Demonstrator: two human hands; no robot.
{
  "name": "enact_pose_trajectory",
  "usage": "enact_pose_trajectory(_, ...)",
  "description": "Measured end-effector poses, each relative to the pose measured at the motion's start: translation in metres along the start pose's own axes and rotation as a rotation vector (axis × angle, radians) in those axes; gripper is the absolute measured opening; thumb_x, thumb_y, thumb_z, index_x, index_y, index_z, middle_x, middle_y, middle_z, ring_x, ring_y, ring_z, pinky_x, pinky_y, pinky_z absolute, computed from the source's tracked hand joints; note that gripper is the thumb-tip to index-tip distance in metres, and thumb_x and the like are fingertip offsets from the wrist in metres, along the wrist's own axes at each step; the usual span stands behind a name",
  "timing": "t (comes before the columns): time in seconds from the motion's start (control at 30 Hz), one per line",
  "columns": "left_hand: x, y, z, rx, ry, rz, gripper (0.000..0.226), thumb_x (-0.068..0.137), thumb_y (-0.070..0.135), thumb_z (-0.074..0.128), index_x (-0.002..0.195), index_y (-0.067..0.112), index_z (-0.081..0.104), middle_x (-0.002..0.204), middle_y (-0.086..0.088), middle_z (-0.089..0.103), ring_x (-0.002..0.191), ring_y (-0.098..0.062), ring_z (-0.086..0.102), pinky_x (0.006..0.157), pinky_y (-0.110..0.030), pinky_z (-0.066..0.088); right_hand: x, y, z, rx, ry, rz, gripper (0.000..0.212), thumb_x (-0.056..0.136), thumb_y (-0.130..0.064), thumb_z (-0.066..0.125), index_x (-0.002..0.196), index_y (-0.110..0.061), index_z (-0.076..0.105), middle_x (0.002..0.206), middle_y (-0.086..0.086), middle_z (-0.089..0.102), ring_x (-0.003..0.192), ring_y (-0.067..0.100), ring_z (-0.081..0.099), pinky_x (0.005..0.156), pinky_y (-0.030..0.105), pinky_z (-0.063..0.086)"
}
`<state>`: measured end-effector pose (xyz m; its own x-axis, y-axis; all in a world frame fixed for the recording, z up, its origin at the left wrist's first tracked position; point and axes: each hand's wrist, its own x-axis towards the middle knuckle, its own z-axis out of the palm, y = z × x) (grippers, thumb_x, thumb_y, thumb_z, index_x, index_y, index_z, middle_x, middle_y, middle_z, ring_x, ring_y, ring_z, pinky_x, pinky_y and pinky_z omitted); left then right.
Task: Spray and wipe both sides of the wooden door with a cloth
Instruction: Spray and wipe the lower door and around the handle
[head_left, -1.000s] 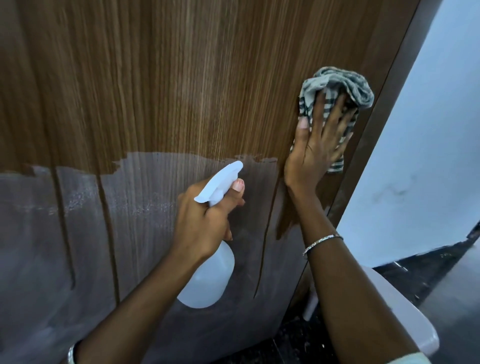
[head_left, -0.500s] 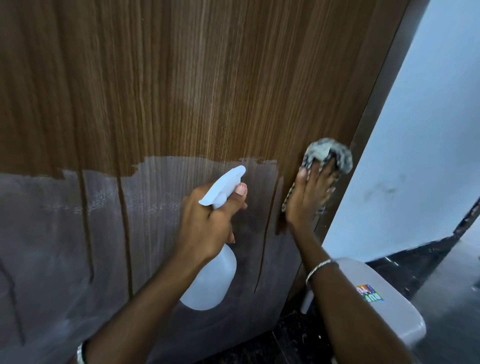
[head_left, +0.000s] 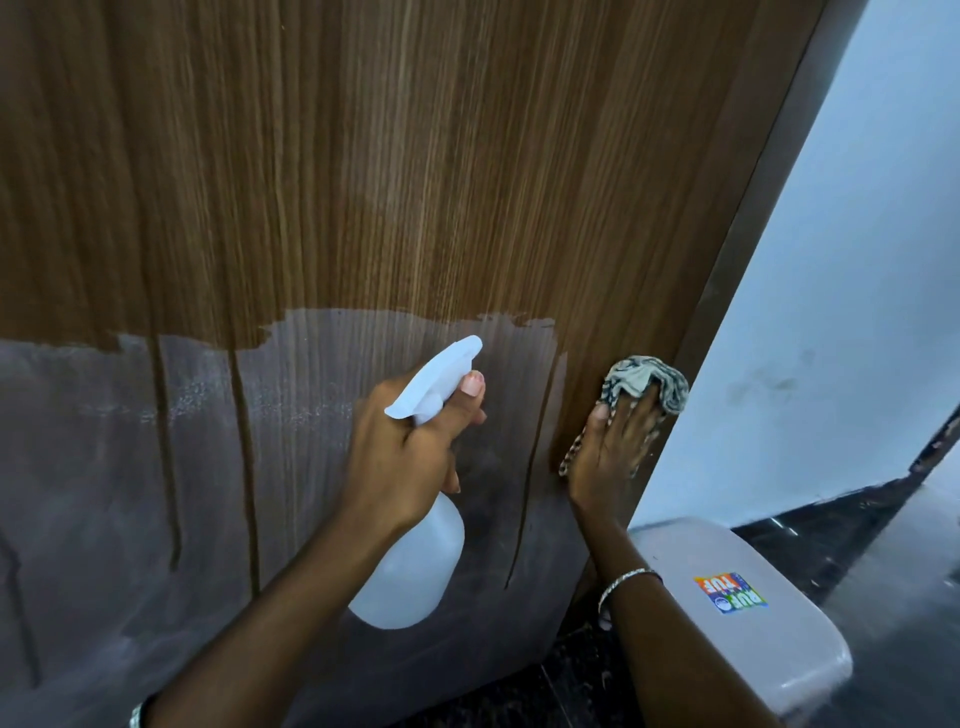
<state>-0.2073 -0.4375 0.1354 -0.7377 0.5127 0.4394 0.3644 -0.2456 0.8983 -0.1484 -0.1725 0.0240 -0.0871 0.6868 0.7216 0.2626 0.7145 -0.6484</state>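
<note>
Two hands are engaged: the left hand (head_left: 405, 447) grips the spray bottle (head_left: 410, 566) at its neck, close in front of the wooden door (head_left: 415, 156). The right hand (head_left: 608, 457) presses the cloth (head_left: 644, 382) with flat fingers against the door's right edge. A grey film (head_left: 104, 467) with run marks covers the lower panel (the upper area shows bare brown). Wipe in overlapping vertical passes under even palm pressure, carrying each stroke through the drips to the edge.
</note>
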Motion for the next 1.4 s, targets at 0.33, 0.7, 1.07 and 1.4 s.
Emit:
enact_pose_trajectory(0.33, 0.004, -0.001, 0.001, 0.019, 0.006, 0.055, 0.029, 0.084, 0.059, 0.062, 0.096, 0.033, 0.068, 0.081, 0.013, 0.074, 0.063, -0.027, 0.068, 0.048, -0.031, 0.057, 0.119, -0.108, -0.014, 0.111, 0.084, -0.096, 0.055, 0.108, -0.046, 0.026, 0.159, -0.036, 0.007, 0.173, 0.010, 0.003, 0.159, 0.031, -0.004, 0.125, 0.058, -0.010)
enact_pose_trajectory(0.7, -0.009, -0.009, -0.009, 0.025, 0.011, 0.011, 0.022, 0.083, 0.050, 0.060, 0.087, 0.030, 0.069, 0.078, 0.008, 0.074, 0.054, -0.035, 0.064, 0.045, -0.032, 0.053, -0.017, -0.035, 0.005, -0.084, -0.162, -0.245, 0.055, 0.110, -0.057, 0.013, 0.161, -0.037, 0.018, 0.166, 0.018, 0.020, 0.153, 0.041, 0.014, 0.115, 0.078, 0.018)
enact_pose_trajectory(1.07, -0.005, 0.004, -0.026, 0.041, 0.086, 0.071, 0.009, 0.092, 0.041, 0.062, 0.086, 0.037, 0.068, 0.080, 0.008, 0.075, 0.060, -0.040, 0.066, 0.046, -0.048, 0.053, 0.008, -0.091, 0.018, -0.228, -0.022, -0.667, 0.050, 0.111, -0.048, 0.027, 0.157, -0.030, 0.031, 0.164, 0.014, 0.027, 0.152, 0.041, 0.019, 0.122, 0.068, 0.009)
enact_pose_trajectory(1.4, -0.010, 0.001, -0.036, 0.009, 0.068, 0.017, 0.025, 0.089, 0.050, 0.063, 0.094, 0.027, 0.071, 0.081, 0.007, 0.075, 0.062, -0.036, 0.066, 0.044, -0.036, 0.051, 0.035, -0.113, 0.002, -0.300, -0.152, -0.870, 0.054, 0.109, -0.052, 0.031, 0.160, -0.036, 0.022, 0.165, 0.012, 0.026, 0.154, 0.040, 0.017, 0.124, 0.065, 0.002)
